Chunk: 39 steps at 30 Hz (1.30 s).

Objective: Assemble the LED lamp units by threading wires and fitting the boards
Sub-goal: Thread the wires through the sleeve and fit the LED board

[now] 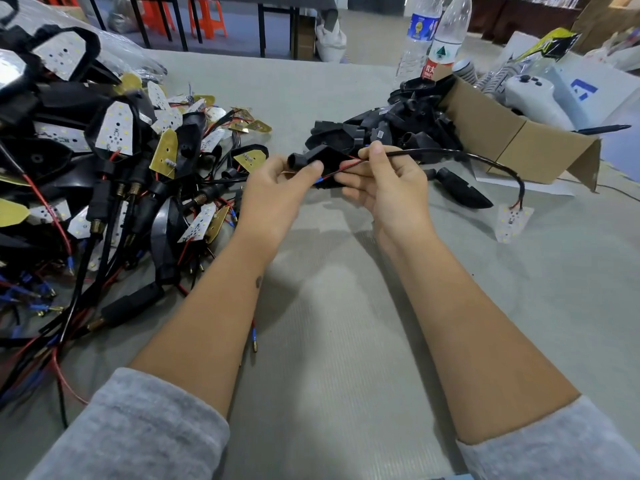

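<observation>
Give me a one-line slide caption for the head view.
Left hand holds a black housing while right hand pinches the wire trailing to an LED board.

The red-labelled bottle shows what seems to be "农夫"; other labels stay unreadable.

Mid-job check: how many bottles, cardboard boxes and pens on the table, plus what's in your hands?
Clear plastic bottles: 2
Brown cardboard box: 1
Black pen: 1
Black plastic lamp housing, in left hand: 1
White LED board on black cable, pinched by right hand: 1
Total: 6
</observation>
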{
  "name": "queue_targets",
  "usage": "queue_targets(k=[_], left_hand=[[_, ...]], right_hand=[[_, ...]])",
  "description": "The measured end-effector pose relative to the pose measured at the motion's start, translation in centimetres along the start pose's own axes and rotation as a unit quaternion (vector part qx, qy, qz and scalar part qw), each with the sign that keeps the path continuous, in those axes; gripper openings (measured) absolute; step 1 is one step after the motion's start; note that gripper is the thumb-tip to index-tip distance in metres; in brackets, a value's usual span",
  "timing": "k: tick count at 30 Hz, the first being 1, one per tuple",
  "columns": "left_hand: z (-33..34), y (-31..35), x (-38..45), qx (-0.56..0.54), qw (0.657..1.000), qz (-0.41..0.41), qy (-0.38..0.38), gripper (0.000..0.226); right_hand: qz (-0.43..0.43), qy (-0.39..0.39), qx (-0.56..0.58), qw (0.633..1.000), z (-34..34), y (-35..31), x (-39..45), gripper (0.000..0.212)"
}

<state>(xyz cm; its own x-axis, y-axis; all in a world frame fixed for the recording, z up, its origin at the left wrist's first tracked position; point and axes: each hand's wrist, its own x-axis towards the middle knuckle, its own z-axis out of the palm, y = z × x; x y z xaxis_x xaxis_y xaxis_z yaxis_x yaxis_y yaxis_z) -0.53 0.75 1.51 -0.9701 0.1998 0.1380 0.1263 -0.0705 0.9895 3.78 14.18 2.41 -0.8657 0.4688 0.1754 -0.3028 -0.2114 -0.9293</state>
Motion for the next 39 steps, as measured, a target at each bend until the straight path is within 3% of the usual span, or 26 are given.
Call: queue_targets(k=[4, 11, 30, 39], left_hand=[[0.25, 0.01, -0.06, 0.021, 0.999, 0.041, 0.011, 0.016], [0.0, -0.02, 0.09, -0.017, 1.0, 0.019, 0.004, 0.019], [-0.14, -0.37, 0.34, -0.015, 0.997, 0.066, 0.029, 0.029], [0.23, -0.23, -0.02, 0.045, 0.995, 0.089, 0.006, 0.029]], right_hand=[[0.009, 0.002, 0.065, 0.998, -0.14, 0.27, 0.08, 0.021], [0.013, 0.044, 0.111, 0.993, -0.54, 0.01, 0.32, 0.022], [0.0, 0.012, -0.046, 0.999, -0.38, 0.11, 0.25, 0.019], [0.014, -0.007, 0.066, 0.998, -0.44, -0.46, 0.24, 0.017]])
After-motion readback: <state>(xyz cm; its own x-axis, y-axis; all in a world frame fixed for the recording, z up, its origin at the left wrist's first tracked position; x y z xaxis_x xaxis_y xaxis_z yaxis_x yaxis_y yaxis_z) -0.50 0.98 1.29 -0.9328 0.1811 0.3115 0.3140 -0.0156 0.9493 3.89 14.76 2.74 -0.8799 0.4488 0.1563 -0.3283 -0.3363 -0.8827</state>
